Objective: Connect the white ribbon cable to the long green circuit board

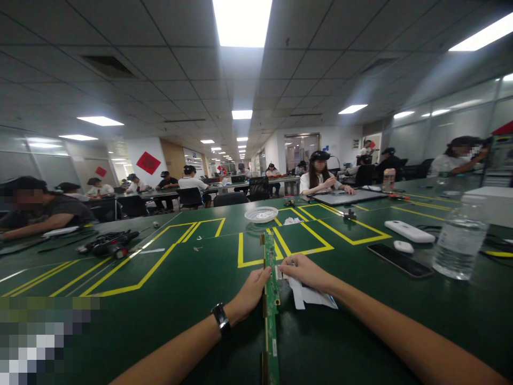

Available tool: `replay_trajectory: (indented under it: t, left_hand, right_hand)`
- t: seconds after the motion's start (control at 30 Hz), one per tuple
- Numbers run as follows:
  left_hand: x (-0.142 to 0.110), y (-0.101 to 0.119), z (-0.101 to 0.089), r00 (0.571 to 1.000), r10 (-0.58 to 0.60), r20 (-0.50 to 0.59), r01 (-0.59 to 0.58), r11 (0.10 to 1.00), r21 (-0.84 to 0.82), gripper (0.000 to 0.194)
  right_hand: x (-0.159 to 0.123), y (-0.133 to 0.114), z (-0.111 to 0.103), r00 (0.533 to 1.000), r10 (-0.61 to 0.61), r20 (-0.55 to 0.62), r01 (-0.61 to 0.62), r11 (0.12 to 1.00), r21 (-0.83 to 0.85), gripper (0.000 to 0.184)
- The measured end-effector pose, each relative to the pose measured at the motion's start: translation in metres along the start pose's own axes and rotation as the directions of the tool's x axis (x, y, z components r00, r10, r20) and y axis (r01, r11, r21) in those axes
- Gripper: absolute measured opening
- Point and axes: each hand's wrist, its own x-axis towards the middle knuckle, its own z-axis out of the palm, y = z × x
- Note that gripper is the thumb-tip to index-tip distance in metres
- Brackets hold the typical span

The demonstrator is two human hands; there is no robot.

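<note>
A long, narrow green circuit board [272, 299] runs away from me over the dark green table, with brownish tabs along its left edge. My left hand [250, 291], a dark watch on its wrist, is closed on the board's left edge, thumb on top. At the opposite edge, my right hand [306, 271] pinches a white flat strip [297, 293] beside a small pale connector [279, 271]. Whether the strip is joined to that connector is hidden by the fingers. More white flat material [318, 297] lies under the right hand.
Beyond the board stands a white woven basket [261, 215]. To the right are a black phone [399, 260], a white device [409, 231] and a water bottle [460, 238]. Black gear [108, 243] lies left. Yellow tape [286, 243] marks the table. A person [320, 179] sits opposite.
</note>
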Motion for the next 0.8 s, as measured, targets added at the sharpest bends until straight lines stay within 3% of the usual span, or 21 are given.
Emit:
replay_trajectory:
  t: [0.3,0.57,0.8]
  left_hand:
    - [0.0018,-0.0039,-0.0005,1.000,0.017,-0.002,-0.017,1.000,-0.019,0.057]
    - [0.0025,-0.0048,-0.0008,1.000,0.006,-0.024,-0.007,0.999,-0.039,0.058]
    - [0.0037,-0.0050,0.0008,0.997,0.009,-0.074,-0.016,0.996,-0.093,0.053]
  right_hand:
    - [0.0018,-0.0006,-0.0017,1.000,-0.008,-0.010,0.007,0.999,-0.052,0.034]
    - [0.0000,-0.0030,-0.0005,0.998,0.057,-0.001,-0.057,0.998,0.020,0.035]
    - [0.0003,-0.0023,0.0052,0.998,0.044,-0.054,-0.041,0.998,0.048,0.034]
